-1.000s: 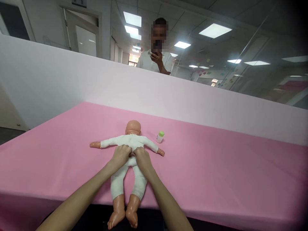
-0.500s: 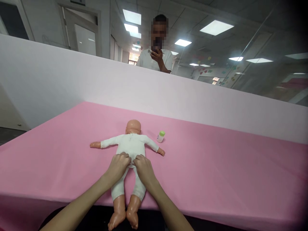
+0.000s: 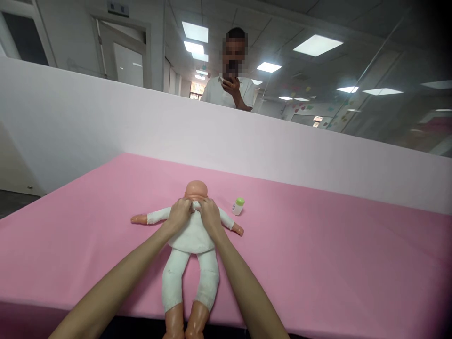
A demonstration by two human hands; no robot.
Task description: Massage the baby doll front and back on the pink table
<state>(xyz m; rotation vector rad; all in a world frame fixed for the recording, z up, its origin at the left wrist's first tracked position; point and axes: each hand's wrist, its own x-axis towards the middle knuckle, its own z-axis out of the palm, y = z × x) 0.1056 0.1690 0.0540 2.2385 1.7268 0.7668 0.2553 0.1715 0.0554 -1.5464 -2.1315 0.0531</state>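
Note:
A baby doll [image 3: 192, 238] with a white cloth body and tan plastic head, hands and feet lies stretched out, arms spread to both sides. The back of its head points away from me, and its feet come over the near table edge. At the doll's upper back, just below the neck, my left hand [image 3: 181, 212] is closed, its knuckles up and fingertips pinching the white cloth. Close beside it my right hand [image 3: 209, 213] is curled in the same way on the cloth. The fingertips are mostly hidden. A small white bottle with a green cap [image 3: 238, 206] stands right of the doll's head.
A pink cloth [image 3: 318, 254] covers the table. Behind it runs a white low wall [image 3: 229, 136] with a mirror or glass pane above. A person in a white shirt [image 3: 226, 94], holding a phone, appears there. A door [image 3: 127, 59] is at the back left.
Both my hands have moved up the doll's back, away from me, from its lower back to just below the neck. They stay closed. The view has tilted slightly.

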